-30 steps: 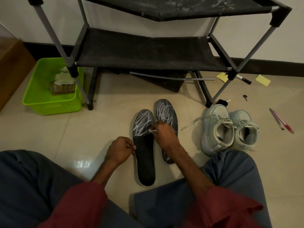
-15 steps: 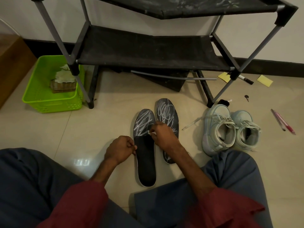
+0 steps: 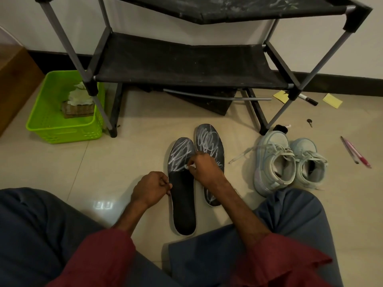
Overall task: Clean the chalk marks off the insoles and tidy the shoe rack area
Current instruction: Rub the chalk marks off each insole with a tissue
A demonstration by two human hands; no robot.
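Seated on the floor, blue-trousered knees either side, dark red sleeves at the wrists.

Left hand (image 3: 150,188): fingers curled, pinching the outer edge of the nearer insole (image 3: 183,208) at about mid-length and pinning it to the tile.

Right hand (image 3: 204,166): fingers closed tight on a small white piece (image 3: 187,167). What it is, I cannot tell. It touches the nearer insole just where plain black meets scribble.

Nearer insole: flat, long, matte black top with a thin pale rim. The heel half is bare and the forepart is covered in white chalk loops.

Farther insole (image 3: 209,141): lies just beside it, edges touching near the toes, and is scribbled from toe to heel.

Doing the step well, as I judge it:
- Use short strokes worked toe-ward from the clean line.
- Hold the left-hand pinch firm so the light, flexible insole does not skate on the glossy tile.
- The fabric face probably traps dust, so lift it rather than smear it.
- Much remains to do: this forepart, then the whole second insole.

Right of the insoles is a pair of pale blue sneakers (image 3: 273,162), padded, with laces loose and one trailing on the floor. Beyond them lie pink pens (image 3: 355,152), a small key (image 3: 309,122), yellow sticky notes (image 3: 332,100) and a marker (image 3: 308,99).

To the far left is a green plastic basket (image 3: 41,125) with perforated walls, holding crumpled paper on something brown.

Behind all this is the shoe rack (image 3: 186,63): grey tubes, black corner joints and sagging black fabric shelves, the top one chalk-smudged. A loose grey rod (image 3: 217,97) lies beneath it.
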